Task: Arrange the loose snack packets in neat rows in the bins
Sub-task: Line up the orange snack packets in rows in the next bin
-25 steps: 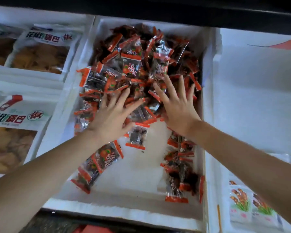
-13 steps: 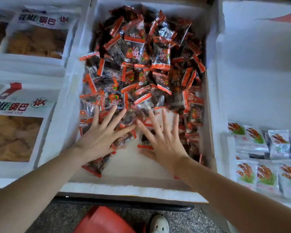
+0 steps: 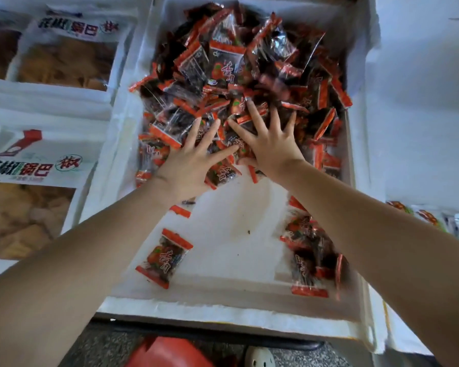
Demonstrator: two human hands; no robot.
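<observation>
– Red packets (image 3: 239,75), where?
– Heaped at the far end of the bin (image 3: 223,315). Both the left hand (image 3: 188,165) and right hand (image 3: 270,147) press on the heap, fingers spread flat, gripping nothing

A red object (image 3: 167,353) sits on speckled grey floor (image 3: 104,348); a white perforated shoe (image 3: 259,358) beside it.

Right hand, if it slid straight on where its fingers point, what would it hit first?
The right hand rests flat on the heap of snack packets, so it would plough deeper into that pile; the bin's far wall probably comes only after, though depth is unclear.
</observation>
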